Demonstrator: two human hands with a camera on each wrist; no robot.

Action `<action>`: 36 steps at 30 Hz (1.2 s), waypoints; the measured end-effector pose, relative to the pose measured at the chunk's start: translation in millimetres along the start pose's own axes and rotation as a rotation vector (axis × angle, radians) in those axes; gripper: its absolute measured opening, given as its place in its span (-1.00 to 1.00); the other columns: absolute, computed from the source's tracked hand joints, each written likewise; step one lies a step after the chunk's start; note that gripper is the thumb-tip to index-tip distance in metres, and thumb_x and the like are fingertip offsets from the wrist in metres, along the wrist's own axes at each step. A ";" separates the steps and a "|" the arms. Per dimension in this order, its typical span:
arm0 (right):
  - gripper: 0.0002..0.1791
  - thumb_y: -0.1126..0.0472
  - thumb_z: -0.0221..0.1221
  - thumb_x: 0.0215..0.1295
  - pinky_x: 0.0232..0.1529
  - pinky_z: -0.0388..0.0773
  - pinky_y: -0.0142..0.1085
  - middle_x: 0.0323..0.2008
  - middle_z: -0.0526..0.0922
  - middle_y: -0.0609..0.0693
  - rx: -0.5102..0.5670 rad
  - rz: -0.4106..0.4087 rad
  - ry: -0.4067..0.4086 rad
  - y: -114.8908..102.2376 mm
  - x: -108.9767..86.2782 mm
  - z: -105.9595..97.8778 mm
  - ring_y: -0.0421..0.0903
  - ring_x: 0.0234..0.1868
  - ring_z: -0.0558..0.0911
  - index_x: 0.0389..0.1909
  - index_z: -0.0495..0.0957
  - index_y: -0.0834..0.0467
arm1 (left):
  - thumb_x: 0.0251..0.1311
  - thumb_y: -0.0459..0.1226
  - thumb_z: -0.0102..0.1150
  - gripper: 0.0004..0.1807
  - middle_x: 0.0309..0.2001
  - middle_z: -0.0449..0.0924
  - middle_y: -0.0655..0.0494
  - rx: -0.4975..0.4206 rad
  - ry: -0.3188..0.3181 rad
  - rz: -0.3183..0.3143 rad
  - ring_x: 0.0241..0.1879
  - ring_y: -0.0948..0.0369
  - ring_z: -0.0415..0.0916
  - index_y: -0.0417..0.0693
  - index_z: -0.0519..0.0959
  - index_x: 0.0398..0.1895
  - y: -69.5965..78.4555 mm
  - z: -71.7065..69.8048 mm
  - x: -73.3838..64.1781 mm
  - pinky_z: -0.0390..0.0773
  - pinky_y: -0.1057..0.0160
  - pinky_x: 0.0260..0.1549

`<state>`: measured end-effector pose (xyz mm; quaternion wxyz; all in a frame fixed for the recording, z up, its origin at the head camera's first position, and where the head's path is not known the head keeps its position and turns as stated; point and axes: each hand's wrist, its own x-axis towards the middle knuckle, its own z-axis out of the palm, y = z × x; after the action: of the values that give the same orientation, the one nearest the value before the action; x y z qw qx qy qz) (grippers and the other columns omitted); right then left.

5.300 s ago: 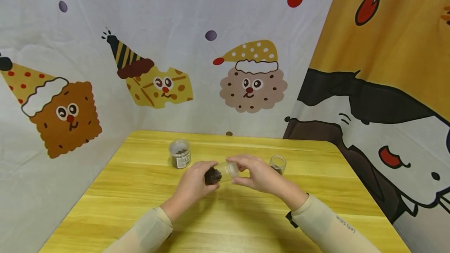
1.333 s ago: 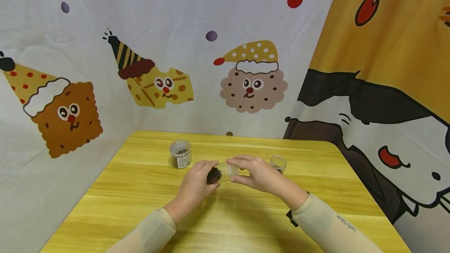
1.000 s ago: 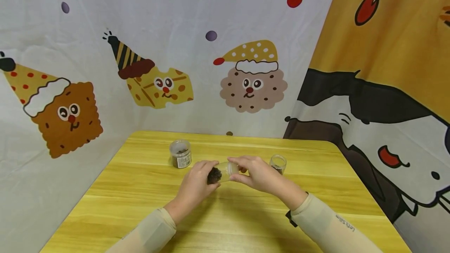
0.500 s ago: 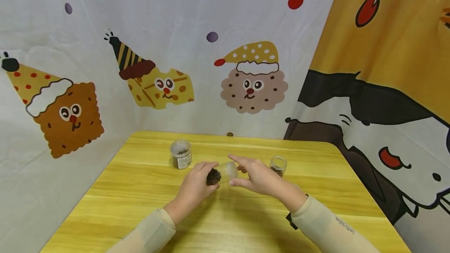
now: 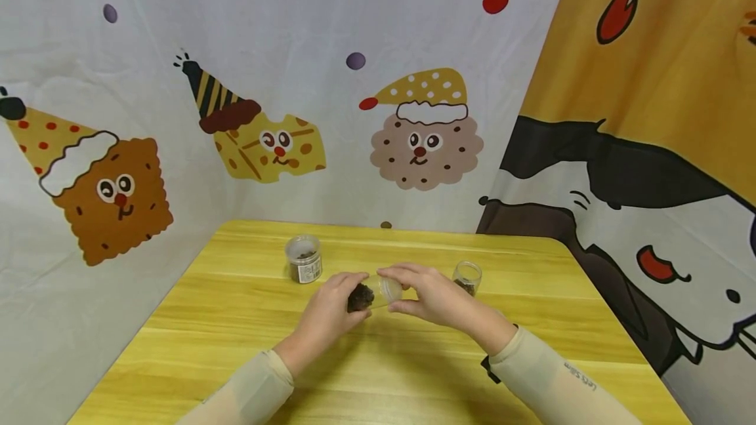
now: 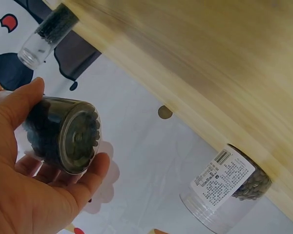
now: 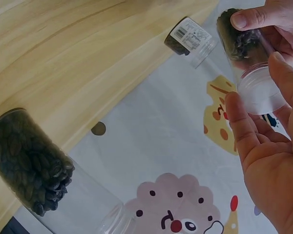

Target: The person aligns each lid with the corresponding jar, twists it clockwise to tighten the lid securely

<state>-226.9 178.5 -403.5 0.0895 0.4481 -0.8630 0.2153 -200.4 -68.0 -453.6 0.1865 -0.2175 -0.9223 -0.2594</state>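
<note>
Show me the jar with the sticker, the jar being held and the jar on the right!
Sticker jar (image 6: 224, 183): left wrist view, on its sticker.
Held jar (image 6: 68, 135): left wrist view, on its round base.
Right jar (image 5: 467, 281): head view, on its front side.

Soft, diffuse light, faint shadows and pale sheen on the table (image 5: 236, 320), wrist views duller.

The left forearm (image 5: 245, 389) slants in from the near left, the right forearm (image 5: 555, 376) from the near right. The left hand (image 5: 325, 307) curls in a grip – thumb near, fingers far. The right hand (image 5: 440, 297) faces it, just beside, pinching between thumb and bent fingers, both wrists bare.
</note>
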 end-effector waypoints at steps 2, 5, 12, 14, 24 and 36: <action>-0.33 0.09 0.46 0.36 -0.01 0.81 -0.29 0.32 0.68 0.15 -0.001 0.003 -0.005 -0.3 0.2 -0.1 0.01 0.12 0.79 0.45 0.53 0.09 | -0.02 -0.16 0.74 -0.26 0.16 0.73 -0.07 -0.004 0.001 0.001 0.12 -0.04 0.72 -0.05 0.63 0.29 0.1 0.2 -0.1 0.80 0.01 0.07; -0.34 0.09 0.44 0.39 -0.04 0.80 -0.35 0.32 0.67 0.16 -0.001 0.004 -0.015 -0.5 0.4 -0.2 0.00 0.10 0.79 0.47 0.51 0.09 | -0.01 -0.16 0.74 -0.25 0.16 0.73 -0.08 -0.003 0.003 0.004 0.12 -0.04 0.72 -0.06 0.64 0.29 0.3 0.4 -0.3 0.80 0.02 0.06; -0.33 0.07 0.39 0.45 -0.14 0.76 -0.45 0.29 0.67 0.20 0.057 0.031 -0.033 0.3 -0.6 -0.5 -0.08 -0.05 0.82 0.50 0.47 0.15 | -0.02 -0.19 0.74 -0.25 0.14 0.73 -0.09 0.016 0.025 0.025 0.11 -0.04 0.73 -0.09 0.64 0.29 1.5 0.4 0.3 0.81 0.02 0.04; -0.34 0.06 0.37 0.47 -0.17 0.75 -0.47 0.27 0.68 0.20 0.070 0.041 -0.039 0.5 -0.5 -0.9 -0.10 -0.09 0.82 0.50 0.46 0.15 | -0.03 -0.19 0.74 -0.26 0.14 0.74 -0.09 0.019 0.030 0.031 0.11 -0.04 0.73 -0.09 0.64 0.28 1.5 0.8 0.4 0.81 0.02 0.03; -0.34 0.01 0.33 0.51 -0.33 0.64 -0.52 0.07 0.75 0.10 0.071 0.078 -0.048 -1.4 1.8 -2.3 -0.26 -0.22 0.71 0.51 0.46 0.18 | -0.03 -0.19 0.75 -0.26 0.13 0.74 -0.07 0.019 0.047 0.041 0.10 -0.03 0.73 -0.09 0.65 0.28 1.8 2.5 0.4 0.81 0.04 0.04; -0.34 -0.04 0.29 0.54 -0.43 0.58 -0.50 -0.28 0.71 -0.08 0.114 0.138 -0.061 -1.8 5.2 -2.0 -0.33 -0.40 0.59 0.49 0.46 0.23 | -0.01 -0.20 0.73 -0.26 0.13 0.73 -0.10 0.027 0.063 0.045 0.11 -0.05 0.72 -0.12 0.63 0.29 6.0 0.9 1.8 0.80 0.03 0.05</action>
<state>-228.6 174.7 -399.3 0.0225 0.3984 -0.8804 0.2562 -199.1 -62.4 -451.2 0.2241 -0.2272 -0.9143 -0.2496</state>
